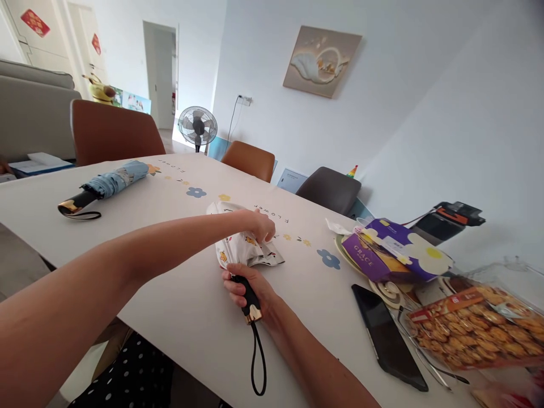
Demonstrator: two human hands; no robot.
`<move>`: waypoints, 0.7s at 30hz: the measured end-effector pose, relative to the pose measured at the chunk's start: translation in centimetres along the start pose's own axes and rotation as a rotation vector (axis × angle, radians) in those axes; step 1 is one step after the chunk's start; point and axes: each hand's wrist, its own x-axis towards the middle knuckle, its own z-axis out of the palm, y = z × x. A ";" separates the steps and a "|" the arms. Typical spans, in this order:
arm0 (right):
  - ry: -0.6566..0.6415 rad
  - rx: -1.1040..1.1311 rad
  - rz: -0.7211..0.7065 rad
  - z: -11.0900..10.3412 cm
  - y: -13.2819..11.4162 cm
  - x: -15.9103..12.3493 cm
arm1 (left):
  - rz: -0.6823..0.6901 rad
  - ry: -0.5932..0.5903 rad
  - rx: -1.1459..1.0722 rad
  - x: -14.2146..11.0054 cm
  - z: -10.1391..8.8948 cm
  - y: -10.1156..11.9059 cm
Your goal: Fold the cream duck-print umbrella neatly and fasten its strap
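Observation:
A white umbrella [233, 249] with small printed figures lies on the table, its fabric loosely gathered and partly spread. My right hand [246, 288] is wrapped around its black handle, with the gold end and a black wrist strap [258, 362] sticking out below. Reaching across from the left, my left hand [262, 226] is on the canopy's far side, fingers curled down against the fabric. My left forearm covers part of the canopy, and those fingertips are partly hidden. A folded blue umbrella [121, 178] with a black and gold handle lies farther left.
The table [178, 283] has a white flower-printed cloth. On the right are a phone [386, 334], glasses [425, 351], a clear box of cookies [480, 328], a purple box [391, 249] and a dark bottle [442, 224]. Chairs [114, 130] stand along the far side.

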 end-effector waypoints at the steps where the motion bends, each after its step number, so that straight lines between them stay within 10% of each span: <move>1: -0.009 -0.004 0.005 -0.1 0.0 0.1 | 0.007 -0.005 0.013 -0.1 0.2 0.0; 6: 0.007 0.014 -0.014 -0.1 0.1 0.2 | 0.051 0.034 -0.014 -0.3 1.0 -0.5; 11: 0.021 0.020 -0.026 -0.2 0.1 0.2 | 0.086 0.396 -0.248 -2.2 -1.3 -1.5; 16: 0.028 0.017 -0.024 -0.5 0.2 0.3 | 0.158 0.752 -0.408 -9.1 -3.7 -2.1; 21: 0.032 0.022 -0.064 -0.3 0.1 0.4 | 0.057 0.949 -0.230 -17.8 -0.2 -5.1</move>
